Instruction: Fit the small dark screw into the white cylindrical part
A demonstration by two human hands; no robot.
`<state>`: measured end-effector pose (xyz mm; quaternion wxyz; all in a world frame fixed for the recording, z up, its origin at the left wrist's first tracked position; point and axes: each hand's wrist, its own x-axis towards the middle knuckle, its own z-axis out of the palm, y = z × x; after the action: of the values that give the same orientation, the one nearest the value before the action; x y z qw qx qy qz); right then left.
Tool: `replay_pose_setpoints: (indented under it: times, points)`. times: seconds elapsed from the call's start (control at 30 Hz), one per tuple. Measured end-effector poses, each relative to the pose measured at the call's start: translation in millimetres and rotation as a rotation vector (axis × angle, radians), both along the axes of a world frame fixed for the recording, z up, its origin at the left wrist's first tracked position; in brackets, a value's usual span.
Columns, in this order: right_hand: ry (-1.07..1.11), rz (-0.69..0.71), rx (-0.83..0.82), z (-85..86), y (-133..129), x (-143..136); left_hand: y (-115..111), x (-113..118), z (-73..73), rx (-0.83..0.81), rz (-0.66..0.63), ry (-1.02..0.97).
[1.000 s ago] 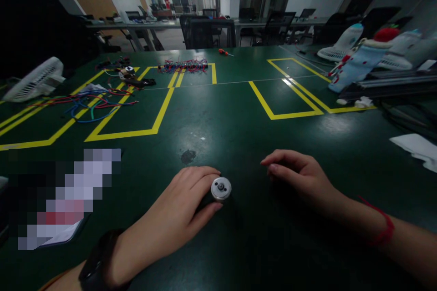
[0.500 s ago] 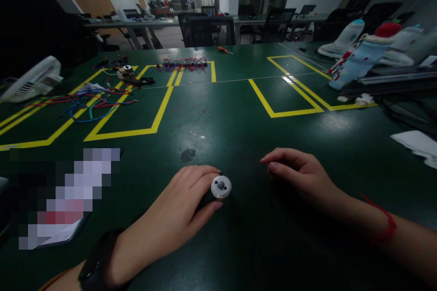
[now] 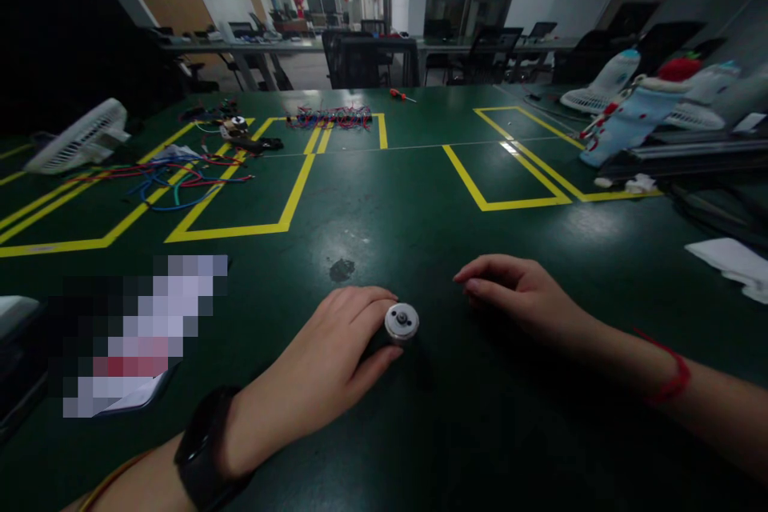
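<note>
My left hand [image 3: 354, 336] is wrapped round a small round metal motor [image 3: 402, 322] on the green table [image 3: 396, 208]. The motor's silver end, with a central shaft and small dark holes, faces up. To the right, my right hand [image 3: 522, 288] rests with its side near the table, fingers curled and thumb apart from them, with a gap between the fingertips. Nothing shows between its fingers, and it does not touch the motor.
Loose wires [image 3: 174, 180] and a white fan [image 3: 78, 136] lie at the left, above a blurred-out phone-like object [image 3: 138, 336]. An orange screwdriver [image 3: 398, 94] is at the back. A blue bottle [image 3: 630, 120] and white cloth [image 3: 729, 260] are at the right.
The view has shifted slightly, so most things appear a little further right. My left hand still holds the motor, and my right hand keeps nearly the same pose.
</note>
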<state>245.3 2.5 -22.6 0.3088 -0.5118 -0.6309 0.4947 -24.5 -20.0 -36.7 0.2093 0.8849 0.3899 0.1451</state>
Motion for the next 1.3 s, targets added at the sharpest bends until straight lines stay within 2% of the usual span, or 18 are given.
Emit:
replay_pose_setpoints:
  times: [0.07,0.2,0.3,0.43,0.57,0.63,0.73,0.87,1.03,1.2,1.3]
  points:
    - [-0.195,0.169,0.088,12.6,0.9,-9.8,-0.2,0.3,0.4,0.002,-0.003,-0.004]
    - [-0.260,0.284,0.407,30.5,-3.6,-34.6,0.0,0.7,0.5,0.002,-0.011,-0.026]
    - [-0.329,0.325,0.551,32.1,-6.8,-48.9,0.3,0.6,0.0,0.013,-0.010,-0.039]
    - [-0.303,0.382,0.631,30.6,-6.0,-54.4,0.3,-0.2,-0.3,0.013,-0.010,-0.033]
    - [-0.168,0.310,0.614,31.2,-3.6,-42.6,0.1,0.0,0.1,0.000,-0.004,-0.015]
    - [-0.208,0.291,0.567,26.8,-3.5,-31.5,0.2,0.5,0.2,-0.003,-0.005,-0.012]
    - [-0.364,0.366,0.478,12.4,-5.8,-14.6,0.4,1.0,0.1,0.003,-0.004,-0.012]
    - [-0.460,0.376,0.467,-6.3,-10.4,-3.6,0.4,0.2,-0.8,0.021,0.002,-0.020]
    - [-0.460,0.361,0.478,-10.8,-12.5,-4.2,-0.2,-1.3,-1.8,0.015,0.003,0.001]
    - [-0.301,0.330,0.400,-8.2,-12.3,-0.4,0.4,-1.4,-2.7,0.002,0.002,0.032]
    - [-0.075,0.189,0.230,-7.3,-11.1,5.6,0.7,-2.2,-3.4,-0.003,0.001,0.034]
